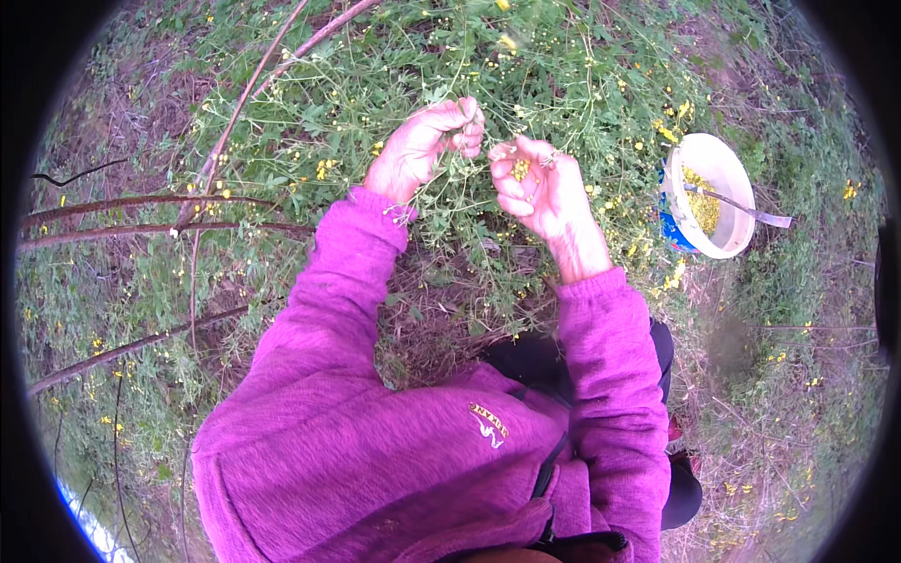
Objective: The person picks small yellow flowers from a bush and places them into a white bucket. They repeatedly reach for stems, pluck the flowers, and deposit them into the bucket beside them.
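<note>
My left hand (428, 146) is at the upper middle, thumb and fingertips pinched together on a thin green stem of a flowering plant (457, 186). Close by on the right, my right hand (545, 190) has its fingers curled inward. Small yellow flower buds (521, 169) lie in its cupped palm, and a few fine stems cross its fingertips. What exactly sits between the left fingertips is too small to make out. To the right of both hands, a white plastic bucket (738, 179) with a blue outside leans on the ground. Yellow buds (699, 204) lie inside it.
The bucket's handle (750, 210) runs across its mouth. Bare woody stems (232, 134) slant upward at the left, and bent brown branches (141, 204) reach in below them. Dense leafy plants (338, 84) with scattered yellow flowers cover the ground; dry grass (443, 302) lies before my body.
</note>
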Demonstrator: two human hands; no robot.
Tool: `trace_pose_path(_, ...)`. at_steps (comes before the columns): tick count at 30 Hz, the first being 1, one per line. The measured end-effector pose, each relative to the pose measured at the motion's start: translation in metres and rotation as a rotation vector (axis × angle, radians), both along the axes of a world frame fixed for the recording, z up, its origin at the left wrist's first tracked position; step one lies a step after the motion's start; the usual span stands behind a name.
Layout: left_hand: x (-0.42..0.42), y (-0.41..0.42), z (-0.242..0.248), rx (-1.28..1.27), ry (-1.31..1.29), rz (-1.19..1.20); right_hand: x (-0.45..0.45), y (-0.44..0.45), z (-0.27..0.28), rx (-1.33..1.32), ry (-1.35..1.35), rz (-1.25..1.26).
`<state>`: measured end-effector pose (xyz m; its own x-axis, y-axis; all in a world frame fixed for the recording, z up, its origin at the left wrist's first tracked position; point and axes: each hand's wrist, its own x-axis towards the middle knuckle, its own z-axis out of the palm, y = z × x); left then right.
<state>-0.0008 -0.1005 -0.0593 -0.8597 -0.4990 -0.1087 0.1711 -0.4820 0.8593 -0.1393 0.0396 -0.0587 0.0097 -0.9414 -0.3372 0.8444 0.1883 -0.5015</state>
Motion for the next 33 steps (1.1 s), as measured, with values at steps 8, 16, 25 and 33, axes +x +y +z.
trace_pose_path(8,0.0,-0.005,-0.008,-0.151,-0.117,0.051,0.01,-0.005,0.013,-0.094,0.214,0.214)
trace_pose_path(16,0.004,-0.001,-0.01,-0.001,-0.086,0.081,0.013,0.008,-0.001,-0.077,0.077,0.177)
trace_pose_path(25,0.016,-0.009,-0.012,0.103,0.116,-0.051,0.003,-0.003,-0.007,0.084,0.073,-0.083)
trace_pose_path(33,0.016,-0.006,-0.012,0.092,0.037,-0.059,0.003,-0.023,0.009,0.0,0.42,0.13)
